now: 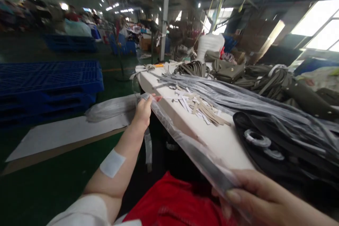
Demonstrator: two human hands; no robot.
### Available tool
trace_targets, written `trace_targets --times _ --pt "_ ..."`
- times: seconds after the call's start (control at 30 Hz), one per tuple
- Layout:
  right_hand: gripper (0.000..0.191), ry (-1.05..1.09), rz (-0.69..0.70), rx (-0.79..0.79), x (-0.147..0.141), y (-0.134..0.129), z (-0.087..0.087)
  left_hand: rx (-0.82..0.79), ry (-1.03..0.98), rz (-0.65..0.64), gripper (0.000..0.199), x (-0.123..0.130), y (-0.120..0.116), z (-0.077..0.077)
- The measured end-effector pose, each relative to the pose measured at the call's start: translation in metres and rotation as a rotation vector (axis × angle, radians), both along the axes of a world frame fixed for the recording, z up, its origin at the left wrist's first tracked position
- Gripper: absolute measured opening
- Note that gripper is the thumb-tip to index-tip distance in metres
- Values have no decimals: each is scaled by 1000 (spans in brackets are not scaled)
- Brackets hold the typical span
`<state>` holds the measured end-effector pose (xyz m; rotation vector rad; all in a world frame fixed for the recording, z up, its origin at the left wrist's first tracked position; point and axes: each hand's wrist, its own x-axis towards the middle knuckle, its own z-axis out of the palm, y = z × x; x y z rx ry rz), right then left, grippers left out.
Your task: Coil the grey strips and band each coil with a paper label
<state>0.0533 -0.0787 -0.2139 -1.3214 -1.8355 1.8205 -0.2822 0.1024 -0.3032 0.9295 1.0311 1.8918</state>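
A: Over to the head view, and a plastic-sleeved strip (186,142) is being held taut along the near edge of the worktop (230,144)!

B: By both hands, too. The far end is pinched in the left hand (144,111), just off the worktop's edge; the near end is gripped between thumb and fingers of the right hand (254,194), by the worktop's near corner.

A: And how far along are things?

B: A dark band can be seen inside the plastic near the right hand, so this one looks at least partly sleeved. Whether it is finished cannot be told.

A: What about the rest?

B: A long heap of plastic-covered strips (238,95) is laid across the worktop, beside scattered paper slips (206,113). Coiled dark straps (193,67) are seen at the worktop's far end, apparently uncovered. How many are left, if any, can't be judged.
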Motion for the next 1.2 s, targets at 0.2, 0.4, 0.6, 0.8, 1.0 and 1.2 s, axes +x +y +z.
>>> trace_targets --times 0.2,0.4,0.6,0.8,1.0,1.2 --pt "19 568 -328 -254 -52 32 3 -297 308 -276 42 27 -18 -29" --pt "13 743 -725 -309 -89 61 -51 -526 125 -1264 82 71 -101 -60" --pt "22 838 -1005 -576 -104 58 -136 -641 -59 -1553 47 73 -147 -67" --pt "21 636 -1083 -610 -72 42 -207 -781 -122 -1536 31 43 -130 -72" --pt "12 389 -1048 -460 -22 35 -234 -894 -1 -1744 35 43 -129 -101" --pt "22 52 -850 83 -33 10 -212 -844 88 -1855 37 67 -131 -106"
